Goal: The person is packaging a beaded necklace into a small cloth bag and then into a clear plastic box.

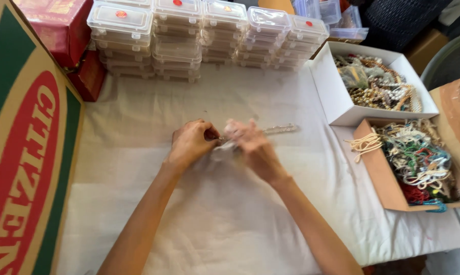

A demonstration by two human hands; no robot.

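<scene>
My left hand (pixel 190 142) and my right hand (pixel 251 145) meet over the middle of a white cloth (pixel 225 214). Between their fingertips they pinch a small pale, see-through item (pixel 224 148); blur hides what it is. A clear beaded strand (pixel 281 129) lies on the cloth just right of my right hand's fingers. Whether it joins the held item I cannot tell.
Stacks of clear lidded plastic boxes (pixel 179 35) line the far edge. A white box (pixel 337 102) of beaded necklaces and a brown box (pixel 380 173) of coloured strands sit at right. A big cardboard carton (pixel 26 153) stands at left, red boxes (pixel 62 25) behind it.
</scene>
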